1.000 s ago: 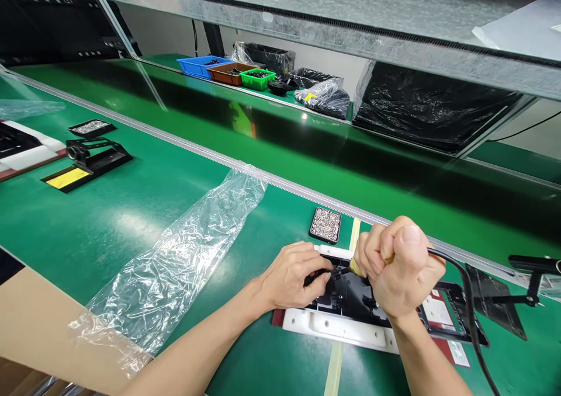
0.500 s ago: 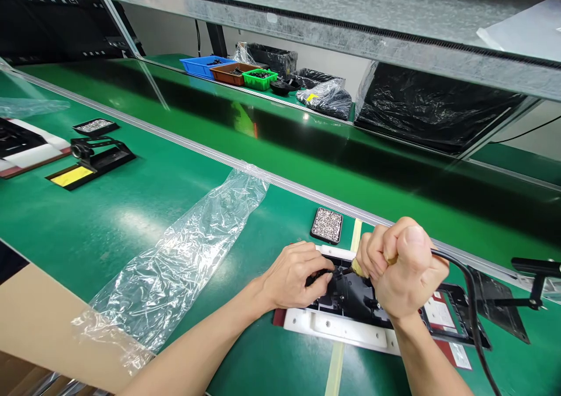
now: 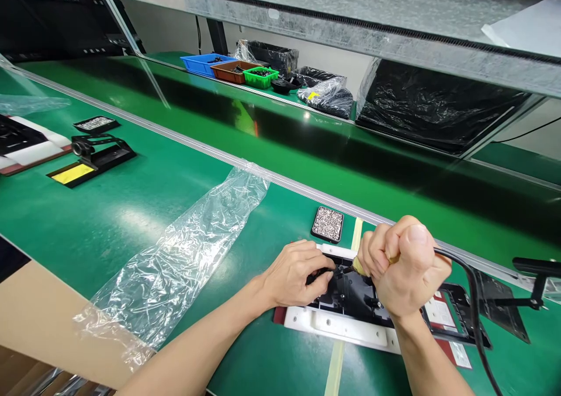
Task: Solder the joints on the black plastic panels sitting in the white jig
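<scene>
Lying between white bars point(image 3: 344, 326) on a green bench point(image 3: 258, 361), a black panel point(image 3: 357, 295) is at lower right, beneath both hands. Working well here probably means keeping the tip of the corded tool point(image 3: 358, 266) steady on one spot, with the left hand bracing the panel's end and its fingers clear of that tip. A light, straight push looks safer than force, since the fist hides part of the work.

The left arm slants up and rightward. The left hand point(image 3: 300, 276) arches over the panel's left end, back upward, thumb and forefinger nearly meeting; whether they pinch anything, I cannot tell. The right arm rises more steeply, and the right hand point(image 3: 405, 267) is a closed fist around the tool, thumb on top, the tip aimed leftward and down. A black cord point(image 3: 474, 302) trails from the fist.

Just beyond sits a tray point(image 3: 328, 223) of small metal bits; leftward, a clear bag point(image 3: 188, 256). Farther off stand a blue bin point(image 3: 199, 66), a brown bin point(image 3: 228, 76) and a green bin point(image 3: 262, 82).
</scene>
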Motion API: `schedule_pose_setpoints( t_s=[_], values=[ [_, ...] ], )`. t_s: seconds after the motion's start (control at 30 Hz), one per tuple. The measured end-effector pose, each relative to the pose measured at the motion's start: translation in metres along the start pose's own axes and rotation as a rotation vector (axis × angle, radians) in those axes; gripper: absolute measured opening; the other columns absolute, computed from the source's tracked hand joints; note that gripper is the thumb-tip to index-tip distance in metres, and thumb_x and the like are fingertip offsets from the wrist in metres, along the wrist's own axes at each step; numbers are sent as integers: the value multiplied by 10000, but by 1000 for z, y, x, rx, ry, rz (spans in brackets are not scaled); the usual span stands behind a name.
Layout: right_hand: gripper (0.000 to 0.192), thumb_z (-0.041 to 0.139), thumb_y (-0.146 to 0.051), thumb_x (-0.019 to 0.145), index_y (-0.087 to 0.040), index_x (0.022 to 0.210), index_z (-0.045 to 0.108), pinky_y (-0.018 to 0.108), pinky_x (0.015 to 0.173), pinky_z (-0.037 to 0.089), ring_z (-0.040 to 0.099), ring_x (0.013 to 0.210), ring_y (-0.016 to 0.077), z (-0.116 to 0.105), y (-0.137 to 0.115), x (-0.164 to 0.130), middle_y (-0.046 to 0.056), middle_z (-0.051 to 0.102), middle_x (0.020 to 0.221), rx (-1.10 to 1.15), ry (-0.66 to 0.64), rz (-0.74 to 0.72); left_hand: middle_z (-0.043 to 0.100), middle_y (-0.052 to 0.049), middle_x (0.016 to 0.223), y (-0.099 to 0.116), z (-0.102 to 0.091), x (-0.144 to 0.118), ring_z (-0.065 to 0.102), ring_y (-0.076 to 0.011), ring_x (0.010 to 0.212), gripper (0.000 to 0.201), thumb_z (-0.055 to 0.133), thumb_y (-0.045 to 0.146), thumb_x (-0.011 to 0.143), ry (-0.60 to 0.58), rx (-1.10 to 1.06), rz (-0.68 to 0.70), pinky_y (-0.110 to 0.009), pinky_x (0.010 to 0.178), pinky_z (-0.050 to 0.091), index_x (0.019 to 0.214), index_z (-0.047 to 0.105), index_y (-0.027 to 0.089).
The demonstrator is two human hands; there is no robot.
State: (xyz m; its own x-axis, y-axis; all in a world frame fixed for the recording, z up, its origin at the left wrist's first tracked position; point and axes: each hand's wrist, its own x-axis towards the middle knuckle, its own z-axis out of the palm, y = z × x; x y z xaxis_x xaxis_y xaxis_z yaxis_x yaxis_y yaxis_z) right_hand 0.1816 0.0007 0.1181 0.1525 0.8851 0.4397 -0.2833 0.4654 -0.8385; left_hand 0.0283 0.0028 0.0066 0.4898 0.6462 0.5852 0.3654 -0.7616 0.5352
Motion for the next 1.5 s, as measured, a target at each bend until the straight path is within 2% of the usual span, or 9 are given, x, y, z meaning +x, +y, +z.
schedule_pose_setpoints(
  t_s=[1.5],
  values=[
    [442,576,-330,974,-193,588,411,196,337,223,284,352,64,1,-1,1,-55,351,447,-20,10,-5,692,-34,753,1,-1,1,585,-186,700,193,538,249,961,-8,5,-5,-353,688,444,994,708,164]
  ],
)
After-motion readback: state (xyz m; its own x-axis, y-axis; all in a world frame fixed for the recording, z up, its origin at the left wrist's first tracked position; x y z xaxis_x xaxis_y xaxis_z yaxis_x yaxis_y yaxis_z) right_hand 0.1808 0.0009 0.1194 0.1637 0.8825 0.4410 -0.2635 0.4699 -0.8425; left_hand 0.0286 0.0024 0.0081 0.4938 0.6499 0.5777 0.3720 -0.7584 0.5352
